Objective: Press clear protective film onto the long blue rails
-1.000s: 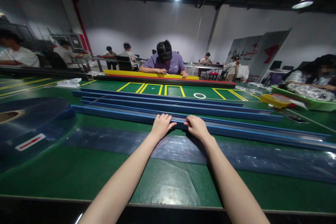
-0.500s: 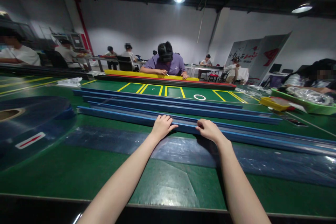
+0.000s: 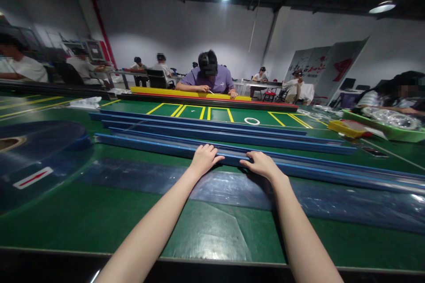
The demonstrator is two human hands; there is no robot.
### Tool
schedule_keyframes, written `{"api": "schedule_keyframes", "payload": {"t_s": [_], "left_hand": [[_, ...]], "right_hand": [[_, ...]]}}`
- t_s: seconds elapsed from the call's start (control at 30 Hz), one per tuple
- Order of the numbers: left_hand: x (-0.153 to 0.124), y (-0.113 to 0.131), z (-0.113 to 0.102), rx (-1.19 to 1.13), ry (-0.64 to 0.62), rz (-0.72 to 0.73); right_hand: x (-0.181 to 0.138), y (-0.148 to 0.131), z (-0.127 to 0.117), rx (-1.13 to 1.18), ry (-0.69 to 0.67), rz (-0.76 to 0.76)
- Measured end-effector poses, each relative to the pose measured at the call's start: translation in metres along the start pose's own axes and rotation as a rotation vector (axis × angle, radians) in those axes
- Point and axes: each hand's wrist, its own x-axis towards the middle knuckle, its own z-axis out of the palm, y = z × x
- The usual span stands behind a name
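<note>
A long blue channel-shaped rail point(image 3: 156, 145) lies across the green table, the nearest of several similar rails. My left hand point(image 3: 205, 158) is closed over it, fingers across the top edge and thumb along the front side. A short way to the right, my right hand point(image 3: 262, 163) grips the same rail, with curled fingers over the edge and thumb stretched toward the left hand. In front of the rail, under my forearms, runs a flat strip of clear bluish plastic film point(image 3: 133, 179). Two more blue rails point(image 3: 232, 132) lie just behind.
A big roll of bluish film point(image 3: 49, 146) with a red-arrow label lies at left. Beyond the rails are a white ring point(image 3: 252, 121) and yellow tape markings. A co-worker point(image 3: 212, 77) bends over a yellow rail point(image 3: 156, 92) opposite. Yellow point(image 3: 348, 129) and green trays point(image 3: 395, 133) stand at right.
My right hand has shifted slightly left along the rail, and its thumb now points out more. My left hand stays in place. The view has tilted a little.
</note>
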Motion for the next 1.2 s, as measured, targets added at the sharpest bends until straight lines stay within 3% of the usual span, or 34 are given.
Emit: {"api": "schedule_keyframes", "payload": {"t_s": [0.83, 1.2], "left_hand": [[0.001, 0.002, -0.001, -0.010, -0.046, -0.023], [0.000, 0.001, -0.001, -0.047, -0.039, -0.024]], "right_hand": [[-0.002, 0.003, 0.005, 0.090, 0.091, -0.040], [-0.003, -0.010, 0.003, -0.023, 0.076, -0.064]]}}
